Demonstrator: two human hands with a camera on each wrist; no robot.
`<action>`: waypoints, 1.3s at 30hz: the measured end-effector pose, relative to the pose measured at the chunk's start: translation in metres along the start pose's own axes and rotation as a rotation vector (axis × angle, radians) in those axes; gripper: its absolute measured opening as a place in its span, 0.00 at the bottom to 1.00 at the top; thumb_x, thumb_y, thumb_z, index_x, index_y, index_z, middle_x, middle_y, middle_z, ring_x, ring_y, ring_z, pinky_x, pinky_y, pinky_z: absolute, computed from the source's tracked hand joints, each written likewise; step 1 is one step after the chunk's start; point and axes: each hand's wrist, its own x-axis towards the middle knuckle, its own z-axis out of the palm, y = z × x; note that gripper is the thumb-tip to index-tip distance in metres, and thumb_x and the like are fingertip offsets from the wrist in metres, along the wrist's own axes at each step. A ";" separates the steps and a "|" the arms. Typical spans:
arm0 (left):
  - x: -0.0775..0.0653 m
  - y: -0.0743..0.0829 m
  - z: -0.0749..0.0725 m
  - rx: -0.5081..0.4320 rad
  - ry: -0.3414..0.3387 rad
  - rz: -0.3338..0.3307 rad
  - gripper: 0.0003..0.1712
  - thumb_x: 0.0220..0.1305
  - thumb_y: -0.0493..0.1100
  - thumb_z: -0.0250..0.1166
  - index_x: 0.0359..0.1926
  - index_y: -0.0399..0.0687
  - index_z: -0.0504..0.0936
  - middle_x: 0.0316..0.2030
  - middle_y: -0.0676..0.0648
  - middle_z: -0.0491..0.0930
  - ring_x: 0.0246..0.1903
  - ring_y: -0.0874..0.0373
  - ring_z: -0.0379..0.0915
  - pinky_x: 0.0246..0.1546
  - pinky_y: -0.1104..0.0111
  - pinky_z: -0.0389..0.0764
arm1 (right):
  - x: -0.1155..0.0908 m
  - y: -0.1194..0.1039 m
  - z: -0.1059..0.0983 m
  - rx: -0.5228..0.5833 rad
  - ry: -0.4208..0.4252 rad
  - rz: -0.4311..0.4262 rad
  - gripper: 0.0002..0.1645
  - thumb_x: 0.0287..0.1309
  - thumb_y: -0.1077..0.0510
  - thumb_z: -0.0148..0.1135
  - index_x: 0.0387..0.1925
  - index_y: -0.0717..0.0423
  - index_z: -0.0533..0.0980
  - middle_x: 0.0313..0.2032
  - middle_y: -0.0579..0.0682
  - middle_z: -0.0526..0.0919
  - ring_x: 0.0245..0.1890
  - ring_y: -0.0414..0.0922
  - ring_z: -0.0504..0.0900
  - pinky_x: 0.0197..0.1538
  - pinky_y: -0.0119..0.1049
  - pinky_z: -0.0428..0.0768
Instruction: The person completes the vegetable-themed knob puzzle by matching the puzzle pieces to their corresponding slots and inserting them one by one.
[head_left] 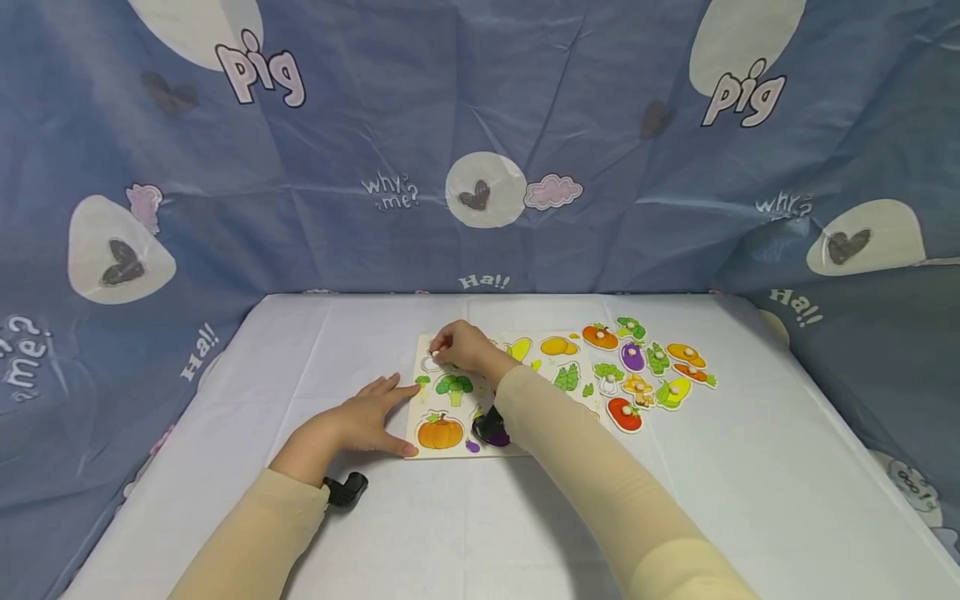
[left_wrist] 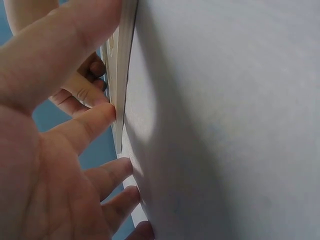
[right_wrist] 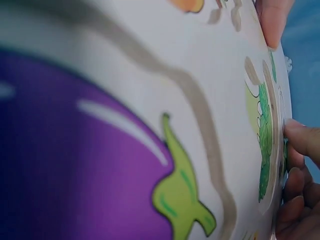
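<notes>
A pale wooden puzzle board with vegetable pictures lies on the table. My left hand rests at its left edge, fingers spread, thumb and index finger touching the board; the left wrist view shows the fingers along its side. Over the board's far left corner, my right hand pinches a small knobbed puzzle piece, mostly hidden by the fingers. Below it is the broccoli picture, with the pumpkin picture nearer me. The large eggplant picture fills much of the right wrist view.
Several knobbed vegetable pieces lie right of the board, among them a tomato, a corn, an eggplant and a pumpkin. Some touch or overlap the board's edge. A white cloth covers the table; a blue curtain hangs behind.
</notes>
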 end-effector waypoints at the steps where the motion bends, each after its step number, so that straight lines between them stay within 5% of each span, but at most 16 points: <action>1: 0.000 0.000 0.000 -0.001 -0.001 -0.001 0.61 0.45 0.65 0.78 0.77 0.52 0.60 0.77 0.34 0.45 0.75 0.31 0.38 0.68 0.33 0.49 | 0.000 0.000 0.000 0.003 0.001 -0.001 0.03 0.60 0.63 0.70 0.36 0.56 0.85 0.28 0.45 0.79 0.29 0.39 0.73 0.37 0.29 0.73; 13: 0.001 0.000 0.002 0.004 -0.003 0.001 0.62 0.45 0.66 0.77 0.77 0.52 0.59 0.77 0.33 0.45 0.75 0.31 0.38 0.69 0.33 0.49 | -0.008 0.004 -0.014 0.046 0.009 -0.006 0.06 0.63 0.61 0.68 0.41 0.56 0.84 0.31 0.47 0.80 0.27 0.41 0.74 0.29 0.30 0.76; 33: 0.001 0.001 -0.001 0.020 0.006 -0.006 0.62 0.45 0.65 0.78 0.77 0.52 0.60 0.77 0.33 0.45 0.75 0.31 0.38 0.69 0.34 0.48 | -0.058 0.007 -0.067 -0.035 0.001 -0.036 0.11 0.63 0.61 0.67 0.47 0.60 0.83 0.40 0.51 0.82 0.39 0.47 0.77 0.37 0.35 0.77; 39: -0.001 0.002 0.000 0.020 0.004 0.002 0.61 0.46 0.64 0.78 0.77 0.52 0.59 0.77 0.32 0.45 0.75 0.31 0.37 0.69 0.34 0.48 | -0.075 0.019 -0.079 -0.055 -0.001 -0.046 0.13 0.64 0.59 0.67 0.48 0.59 0.83 0.40 0.50 0.81 0.36 0.47 0.75 0.32 0.34 0.77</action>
